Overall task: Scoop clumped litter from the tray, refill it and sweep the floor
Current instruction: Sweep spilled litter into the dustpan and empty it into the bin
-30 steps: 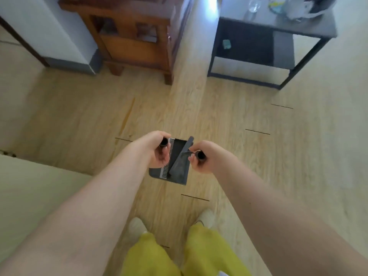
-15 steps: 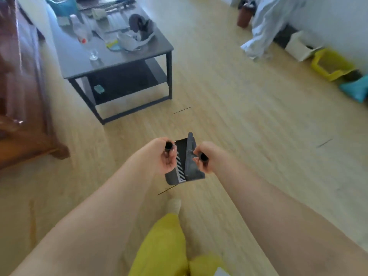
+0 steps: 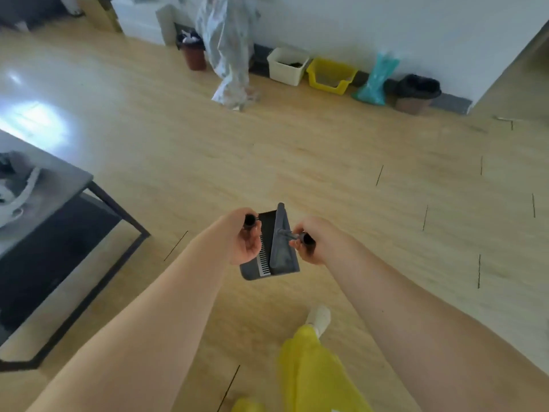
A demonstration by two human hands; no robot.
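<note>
Head view, looking down past both forearms. The left hand [image 3: 245, 236] is clenched round a black handle end [image 3: 250, 219]; the right hand [image 3: 313, 240] is clenched round a second black handle end [image 3: 307, 238]. Both shafts run down out of sight behind the hands. Below and between the hands hangs the dustpan [image 3: 255, 270], dark grey, with a row of pale comb teeth; the grey broom head [image 3: 282, 236] lies across it, hiding most of its interior. Whether the pan touches the floor [image 3: 326, 162] cannot be told. Beyond the dustpan, along the far wall, stand a white bin [image 3: 287, 66], the yellow tray [image 3: 331, 75], a teal bag [image 3: 375, 81] and a black-lined bin [image 3: 416, 92]; the tray's contents are too small to make out. Left of the dustpan, a grey table [image 3: 59, 185] is cut off by the frame edge. Nearer than the dustpan, yellow trousers [image 3: 315, 373] and one pale shoe [image 3: 319, 318] show.
</note>
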